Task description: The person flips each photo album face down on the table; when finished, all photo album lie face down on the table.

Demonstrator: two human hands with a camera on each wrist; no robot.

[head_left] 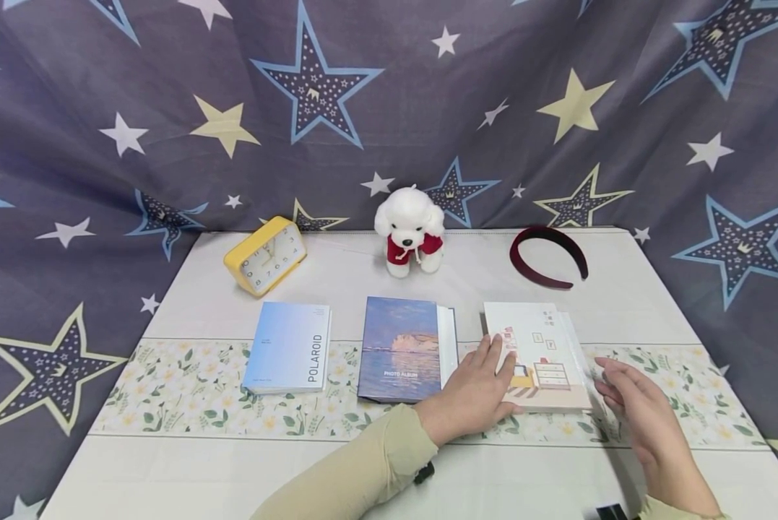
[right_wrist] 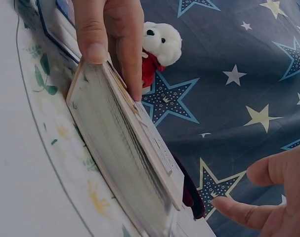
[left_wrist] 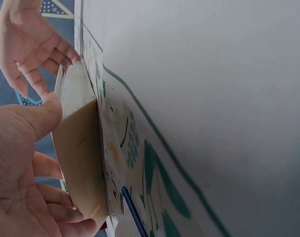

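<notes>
A white photo album (head_left: 554, 397) with a printed room scene lies closed on the table, its page edges (right_wrist: 115, 148) visible in the right wrist view. My left hand (head_left: 469, 393) rests on its left side, fingers extended over the cover and thumb at the near edge. In the left wrist view that hand (left_wrist: 21, 163) is beside the album's beige spine (left_wrist: 80, 163). Off the album's right edge, my right hand (head_left: 645, 412) holds nothing, its fingers loosely bent. Left of the album lies a blue album (head_left: 398, 339) marked PHOTO ALBUM, close to my left wrist.
A pale blue POLAROID album (head_left: 287, 350) lies further left. Along the back stand a yellow alarm clock (head_left: 265, 256) and a white plush dog (head_left: 408, 231) in red, with a dark red headband (head_left: 525, 263) at right. Starry cloth (head_left: 389, 43) hangs behind the table.
</notes>
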